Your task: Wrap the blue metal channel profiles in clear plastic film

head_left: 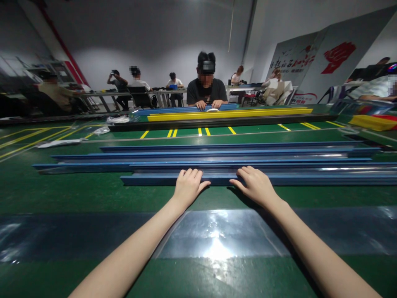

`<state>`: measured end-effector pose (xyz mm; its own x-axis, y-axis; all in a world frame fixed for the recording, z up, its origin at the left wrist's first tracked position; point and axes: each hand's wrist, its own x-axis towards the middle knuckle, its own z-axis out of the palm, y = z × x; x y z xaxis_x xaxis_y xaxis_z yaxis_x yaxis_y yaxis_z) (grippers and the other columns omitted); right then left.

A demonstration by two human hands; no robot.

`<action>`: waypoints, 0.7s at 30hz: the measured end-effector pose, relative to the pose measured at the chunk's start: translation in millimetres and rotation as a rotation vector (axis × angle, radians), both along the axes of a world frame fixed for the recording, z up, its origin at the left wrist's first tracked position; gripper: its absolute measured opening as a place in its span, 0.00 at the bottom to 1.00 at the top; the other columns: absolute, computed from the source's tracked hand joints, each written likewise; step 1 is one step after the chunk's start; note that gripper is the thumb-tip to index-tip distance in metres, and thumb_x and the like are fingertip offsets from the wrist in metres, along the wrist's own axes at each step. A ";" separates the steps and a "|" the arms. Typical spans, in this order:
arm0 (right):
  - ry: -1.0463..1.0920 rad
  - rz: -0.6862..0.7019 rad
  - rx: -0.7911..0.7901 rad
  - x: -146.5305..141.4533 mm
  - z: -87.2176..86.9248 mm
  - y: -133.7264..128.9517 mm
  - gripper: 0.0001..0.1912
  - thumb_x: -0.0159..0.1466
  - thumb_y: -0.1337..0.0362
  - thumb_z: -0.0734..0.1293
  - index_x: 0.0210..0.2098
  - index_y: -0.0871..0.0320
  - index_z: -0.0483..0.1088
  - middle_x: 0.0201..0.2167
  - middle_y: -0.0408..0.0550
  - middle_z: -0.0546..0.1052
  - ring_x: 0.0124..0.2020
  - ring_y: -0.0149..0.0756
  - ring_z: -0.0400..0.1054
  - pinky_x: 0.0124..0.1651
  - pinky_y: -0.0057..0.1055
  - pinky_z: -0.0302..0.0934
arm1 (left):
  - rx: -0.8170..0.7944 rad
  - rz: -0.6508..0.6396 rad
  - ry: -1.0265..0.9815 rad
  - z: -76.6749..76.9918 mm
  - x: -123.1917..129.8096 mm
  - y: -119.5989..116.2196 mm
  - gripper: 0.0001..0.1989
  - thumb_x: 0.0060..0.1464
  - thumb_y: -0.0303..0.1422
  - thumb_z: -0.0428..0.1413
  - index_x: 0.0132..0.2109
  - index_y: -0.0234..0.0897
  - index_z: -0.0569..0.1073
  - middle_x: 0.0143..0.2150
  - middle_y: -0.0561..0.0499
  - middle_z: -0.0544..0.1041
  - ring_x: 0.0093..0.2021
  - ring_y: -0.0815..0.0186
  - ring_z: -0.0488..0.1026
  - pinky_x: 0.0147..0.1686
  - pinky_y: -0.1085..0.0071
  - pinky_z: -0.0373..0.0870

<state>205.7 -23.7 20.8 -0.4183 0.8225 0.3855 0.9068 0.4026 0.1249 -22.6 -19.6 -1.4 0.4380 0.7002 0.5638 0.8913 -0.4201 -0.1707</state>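
A long blue channel strip (149, 181) lies nearest me on the green surface (102, 203), running sideways past the right edge of the view. My left hand (190, 184) grips its near wall, fingers curled over the top and thumb along the front. To the right, my right hand (254, 182) holds the same strip in a mirrored grip, a short gap from the left. Several more blue channel strips (80, 167) lie parallel just behind it. The fingertips are partly hidden inside the channel.
A wide clear plastic sheet (77, 236) lies flat under my forearms. Farther back are a black strip (173, 124), a yellow strip (229, 114) and a co-worker (206, 91) with both hands on blue strips. Yellow trays (372, 122) stand at right; several people sit behind.
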 end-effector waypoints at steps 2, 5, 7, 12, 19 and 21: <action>0.020 0.047 0.019 -8.5 -2.5 0.2 0.17 0.63 0.52 0.55 0.31 0.59 0.65 0.30 0.48 0.71 0.35 0.36 0.61 0.35 0.30 0.49 | -0.008 0.005 0.008 0.6 0.2 -0.3 0.17 0.54 0.46 0.47 0.34 0.35 0.69 0.30 0.48 0.72 0.33 0.62 0.66 0.33 0.66 0.54; 0.049 0.087 0.036 -17.1 -3.9 0.1 0.15 0.63 0.55 0.56 0.31 0.59 0.65 0.30 0.48 0.70 0.35 0.35 0.60 0.35 0.29 0.48 | -0.018 0.006 0.010 1.4 0.4 -0.7 0.18 0.54 0.46 0.47 0.34 0.35 0.68 0.30 0.48 0.72 0.33 0.62 0.66 0.33 0.66 0.54; 0.053 0.084 0.041 -19.2 -3.3 0.2 0.14 0.63 0.56 0.57 0.30 0.59 0.65 0.30 0.47 0.70 0.35 0.35 0.60 0.34 0.29 0.47 | -0.020 0.003 0.008 1.5 0.5 -0.7 0.18 0.54 0.46 0.47 0.34 0.35 0.68 0.30 0.48 0.72 0.33 0.62 0.66 0.33 0.66 0.54; 0.001 0.060 0.051 -20.3 2.1 0.2 0.11 0.63 0.59 0.57 0.29 0.59 0.65 0.29 0.47 0.70 0.34 0.34 0.60 0.31 0.29 0.46 | -0.026 -0.011 -0.010 0.6 -0.5 0.3 0.17 0.54 0.46 0.47 0.36 0.35 0.68 0.31 0.48 0.73 0.34 0.62 0.67 0.34 0.66 0.55; -0.037 0.021 -0.004 -16.2 8.9 -0.2 0.10 0.62 0.59 0.58 0.29 0.58 0.64 0.30 0.48 0.71 0.35 0.35 0.62 0.30 0.29 0.46 | -0.030 -0.111 -0.026 0.2 -2.2 1.6 0.16 0.56 0.42 0.47 0.43 0.33 0.66 0.37 0.46 0.73 0.38 0.62 0.67 0.37 0.67 0.56; -0.034 -0.002 -0.013 -10.1 9.3 -0.1 0.10 0.61 0.59 0.58 0.29 0.57 0.64 0.30 0.48 0.71 0.35 0.35 0.62 0.29 0.29 0.45 | -0.028 -0.124 -0.019 0.8 -1.5 1.5 0.16 0.56 0.42 0.47 0.44 0.33 0.66 0.38 0.46 0.73 0.39 0.61 0.67 0.37 0.67 0.56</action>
<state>195.6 -23.8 30.1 -0.4288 0.8284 0.3604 0.9032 0.4022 0.1500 -24.1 -18.1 -0.6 0.5115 0.6569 0.5539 0.8352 -0.5316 -0.1408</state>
